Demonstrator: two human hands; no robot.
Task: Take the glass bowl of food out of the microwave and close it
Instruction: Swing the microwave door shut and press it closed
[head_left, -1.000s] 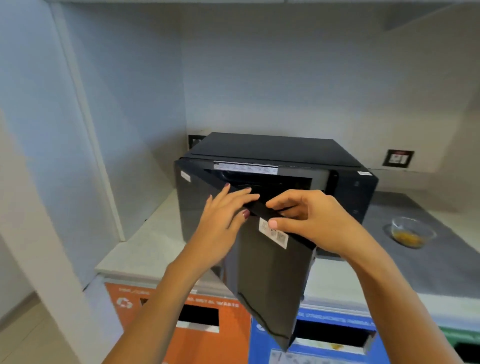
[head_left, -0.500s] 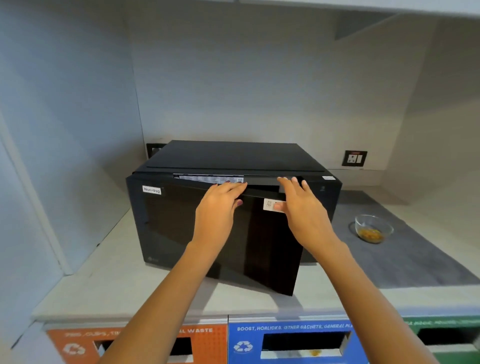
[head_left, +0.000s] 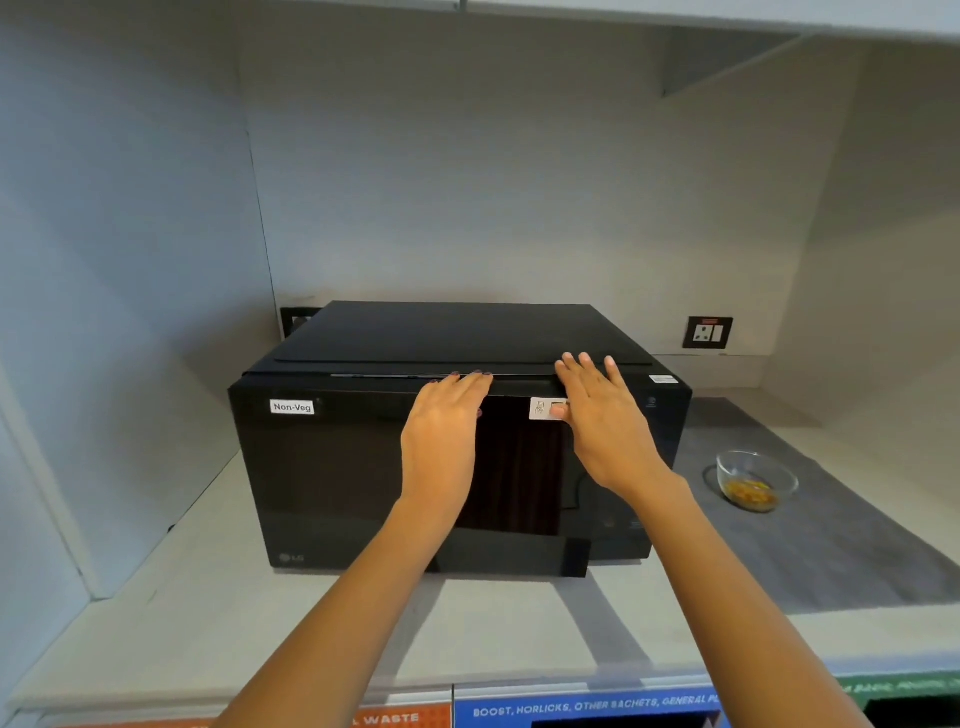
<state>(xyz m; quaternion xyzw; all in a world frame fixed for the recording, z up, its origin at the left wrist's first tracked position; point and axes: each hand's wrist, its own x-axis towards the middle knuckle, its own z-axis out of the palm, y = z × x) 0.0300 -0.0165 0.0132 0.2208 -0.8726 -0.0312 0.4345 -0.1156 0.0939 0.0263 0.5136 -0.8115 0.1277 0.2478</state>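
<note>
Head view showed, nearest at 6 o'clock, the labelled waste bins (head_left: 571, 709) under the counter (head_left: 156, 613) edge. Above them both forearms reached toward 12 o'clock. The left hand (head_left: 441, 431) and right hand (head_left: 605, 426) lay flat on the microwave (head_left: 322, 467) door's top edge, fingers straight and near together, gripping nothing, the right thumb on a white sticker (head_left: 540, 408). The door looked flush or nearly so, so the closing step seemed at its end; next called for a last firm press until it latched, then lifting both hands off. The bowl (head_left: 756, 480) sat out on the grey mat (head_left: 831, 545) at 3 o'clock, food inside. Farther, a socket (head_left: 707, 332) marked the wall.
</note>
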